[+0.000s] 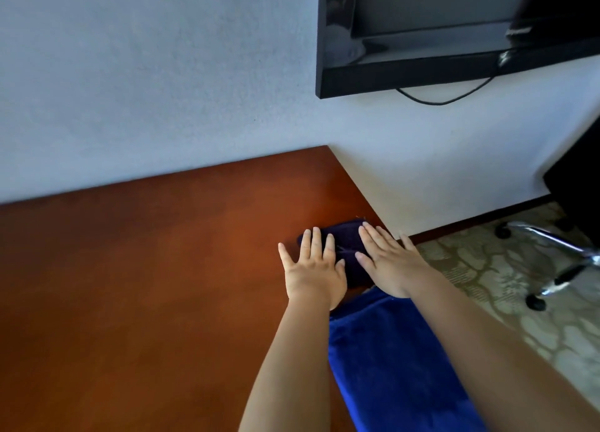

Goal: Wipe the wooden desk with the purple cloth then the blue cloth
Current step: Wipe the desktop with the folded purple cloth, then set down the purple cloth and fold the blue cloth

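Both bare forearms reached forward; the left hand [313,271] and right hand [388,262] lay flat, fingers straight and spread.

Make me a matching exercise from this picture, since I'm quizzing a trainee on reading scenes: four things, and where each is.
Things:
1. purple cloth
2. blue cloth
3. television
4. chair base

Places:
A. on the patterned carpet
B. on the wall, upper right
C. under both flat hands, at the desk's far right edge
D. lying between the forearms

Pairs: 1-C, 2-D, 3-B, 4-A
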The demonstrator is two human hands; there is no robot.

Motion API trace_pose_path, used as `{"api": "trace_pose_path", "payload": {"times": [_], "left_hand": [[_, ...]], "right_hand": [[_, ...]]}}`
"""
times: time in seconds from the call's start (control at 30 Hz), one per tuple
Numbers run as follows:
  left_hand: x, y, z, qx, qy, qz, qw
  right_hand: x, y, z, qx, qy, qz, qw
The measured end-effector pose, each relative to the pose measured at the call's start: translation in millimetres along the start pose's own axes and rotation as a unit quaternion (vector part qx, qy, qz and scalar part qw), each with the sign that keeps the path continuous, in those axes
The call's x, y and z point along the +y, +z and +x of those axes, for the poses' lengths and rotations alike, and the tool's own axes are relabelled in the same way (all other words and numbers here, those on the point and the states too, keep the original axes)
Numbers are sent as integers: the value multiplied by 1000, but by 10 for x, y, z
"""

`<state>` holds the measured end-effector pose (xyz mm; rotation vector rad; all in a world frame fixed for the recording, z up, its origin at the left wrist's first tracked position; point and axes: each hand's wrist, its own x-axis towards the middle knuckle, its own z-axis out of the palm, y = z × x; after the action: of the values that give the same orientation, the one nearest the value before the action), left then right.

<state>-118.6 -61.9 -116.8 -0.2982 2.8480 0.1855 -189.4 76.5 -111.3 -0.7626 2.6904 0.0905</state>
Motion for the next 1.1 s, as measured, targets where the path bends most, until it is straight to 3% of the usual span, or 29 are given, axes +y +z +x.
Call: {"api": "trace_pose_path", "payload": {"times": [0.2, 0.33, 0.47, 0.63, 0.7, 0.8, 0.93, 1.03, 1.1], "left_hand": [[40, -8, -191, -42, 25, -25, 998], [-12, -170, -341, -57, 39, -109, 992], [-5, -131, -665, -9, 63, -145, 987], [132, 135, -1134, 46, 110, -53, 991], [219, 154, -1228, 73, 82, -90, 990], [296, 121, -1273, 86, -25, -173, 981], [311, 63, -1237, 23, -151, -270, 951], [259, -2, -1198, -13, -174, -378, 909], [249, -29, -1238, -6, -145, -399, 905]], "right_hand": [[-3, 25, -228, -9, 9, -19, 1000], [-37, 36, -478, 20, 16, -40, 999], [66, 159, -830, 70, 39, 14, 997], [72, 424, -1216, 51, 27, 11, 998], [38, 420, -1272, 46, 34, 14, 998], [7, 370, -1349, 55, 31, 8, 998], [-15, 344, -1412, 31, 9, 23, 999], [-55, 355, -1440, -7, -5, 57, 998], [-80, 376, -1446, -21, -6, 52, 998]]}}
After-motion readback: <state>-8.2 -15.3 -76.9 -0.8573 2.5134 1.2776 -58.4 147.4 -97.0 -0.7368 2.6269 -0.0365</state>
